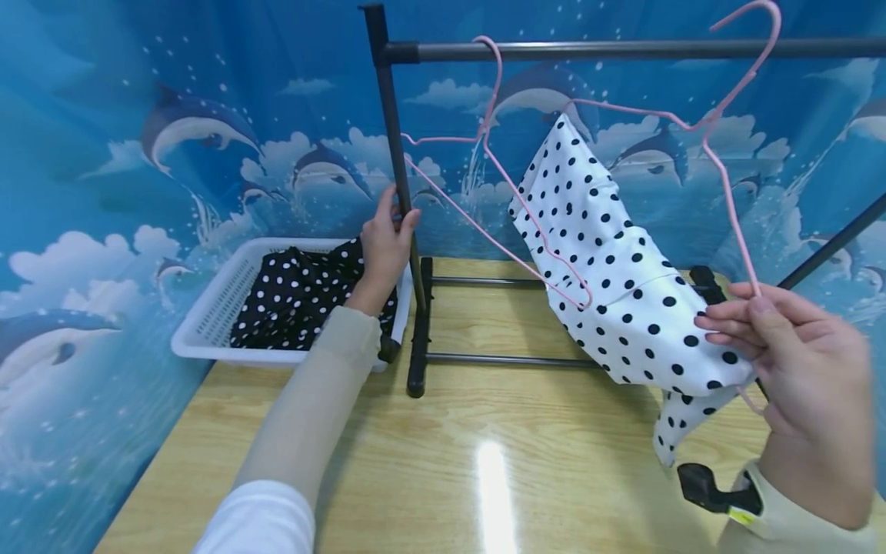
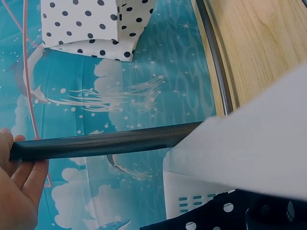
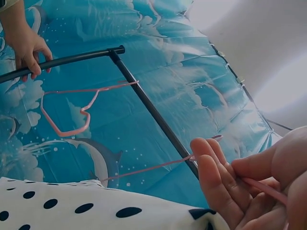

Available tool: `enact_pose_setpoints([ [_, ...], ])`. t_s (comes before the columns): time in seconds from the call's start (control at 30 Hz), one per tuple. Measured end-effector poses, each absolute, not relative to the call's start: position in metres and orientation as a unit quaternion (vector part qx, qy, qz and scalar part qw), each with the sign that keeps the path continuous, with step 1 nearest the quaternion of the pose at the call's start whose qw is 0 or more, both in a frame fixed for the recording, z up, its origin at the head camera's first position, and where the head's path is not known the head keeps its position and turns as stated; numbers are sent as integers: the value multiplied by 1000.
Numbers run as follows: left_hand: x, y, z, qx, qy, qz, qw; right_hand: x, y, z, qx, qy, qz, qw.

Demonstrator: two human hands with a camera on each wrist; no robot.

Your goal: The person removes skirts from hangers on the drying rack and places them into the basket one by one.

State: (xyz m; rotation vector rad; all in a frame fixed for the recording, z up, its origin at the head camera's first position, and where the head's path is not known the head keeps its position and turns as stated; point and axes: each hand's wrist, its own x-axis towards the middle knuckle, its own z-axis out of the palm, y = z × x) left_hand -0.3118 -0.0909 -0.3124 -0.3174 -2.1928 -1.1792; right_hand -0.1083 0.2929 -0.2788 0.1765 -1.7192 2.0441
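Observation:
My left hand [image 1: 386, 246] grips the black upright post [image 1: 392, 138] of a clothes rack, its fingers bent round the post in the left wrist view. My right hand [image 1: 810, 362] pinches one side of a pink clothes hanger [image 1: 723, 165] between thumb and fingers. White cloth with black dots [image 1: 623, 292] drapes over this hanger and hides its lower part. The hook reaches the height of the rack's top rail [image 1: 595, 51]; whether it bears on the rail I cannot tell. Another pink hanger [image 1: 493, 92] hangs bare from the rail, nearer the post.
A white plastic basket [image 1: 201, 338] stands left of the rack, with black white-dotted cloth [image 1: 287, 296] inside. The rack's black foot [image 1: 418, 362] and lower bars rest on the wooden table [image 1: 415, 469]. Behind hangs a blue dolphin-print curtain [image 1: 270, 92].

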Motion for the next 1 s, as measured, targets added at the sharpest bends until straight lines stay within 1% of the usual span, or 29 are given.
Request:
enact_pose_setpoints([
  [0.43,-311,-92,-313,-118,-830,-452,305,-111,265,-280,60,-617,750,231],
  [0.8,-312,-93,-313,-116,-827,-454,310,-115,258,-281,91,-607,757,225],
  [1.0,-313,-93,-315,-117,-830,-453,303,-114,259,-288,82,-598,772,198],
])
